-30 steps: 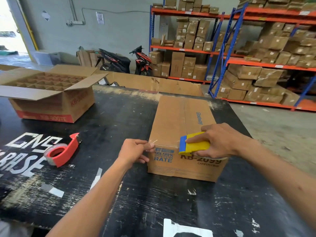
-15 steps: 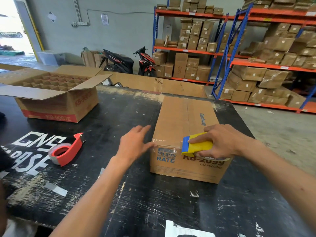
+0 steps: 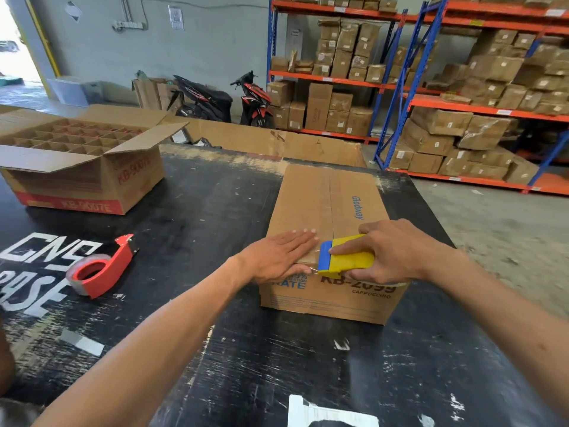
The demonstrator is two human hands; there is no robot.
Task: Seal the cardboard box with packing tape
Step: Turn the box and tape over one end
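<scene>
A long closed cardboard box (image 3: pixel 331 208) lies on the black table (image 3: pixel 200 217), its flaps meeting along a centre seam. My right hand (image 3: pixel 391 251) grips a yellow and blue tape dispenser (image 3: pixel 345 257) at the box's near top edge, right of the seam. My left hand (image 3: pixel 277 257) lies flat, fingers together, on the near left corner of the box top, pressing on clear tape there. A strip of clear tape runs from under my left hand to the dispenser.
A red tape dispenser (image 3: pixel 98 269) with a roll lies on the table to the left. An open box with cardboard dividers (image 3: pixel 77 161) stands at the far left. Shelving with many boxes (image 3: pixel 462 97) and two parked motorbikes (image 3: pixel 228 100) are behind.
My left hand let go of the tape end at the box's near edge, opened, and moved up to lie flat on the box top. My right hand stayed on the yellow dispenser.
</scene>
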